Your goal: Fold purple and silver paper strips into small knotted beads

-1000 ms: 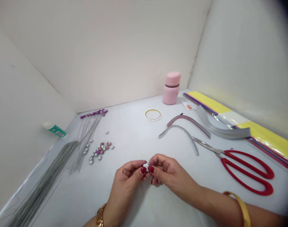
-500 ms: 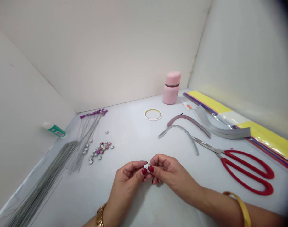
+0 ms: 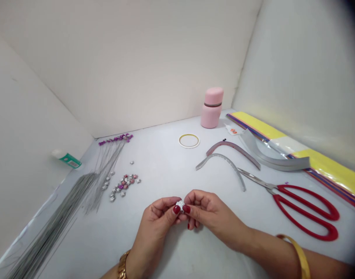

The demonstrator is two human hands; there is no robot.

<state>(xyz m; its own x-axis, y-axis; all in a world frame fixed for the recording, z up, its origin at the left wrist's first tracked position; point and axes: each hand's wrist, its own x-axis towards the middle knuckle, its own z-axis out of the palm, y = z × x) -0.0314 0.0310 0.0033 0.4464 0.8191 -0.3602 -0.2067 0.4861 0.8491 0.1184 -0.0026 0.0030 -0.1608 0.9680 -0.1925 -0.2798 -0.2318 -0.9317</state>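
A small silvery-white paper star (image 3: 180, 204) is pinched between the fingertips of both hands, low in the middle of the view. My left hand (image 3: 161, 217) grips its left side with thumb and forefinger. On the other side, my right hand (image 3: 206, 209) holds it with the thumb in front; fingers behind the star are partly hidden. Left of the hands lies a pile of small folded stars (image 3: 125, 184), silver, pink and purple. A single silver star (image 3: 132, 162) rests apart from them.
Grey wire stems (image 3: 52, 224) lie at left, near purple-tipped stems (image 3: 116, 139) and a green-white tube (image 3: 68, 159). Rightward are red-handled scissors (image 3: 307, 211), curved paper strips (image 3: 228, 164), a glue bottle (image 3: 232, 130) and yellow sheets (image 3: 325, 166). A tape roll (image 3: 189, 141) and pink flask (image 3: 211, 110) stand behind.
The thumbs have parted slightly and more of the star's face shows between them. Both hands otherwise stay in the same place.
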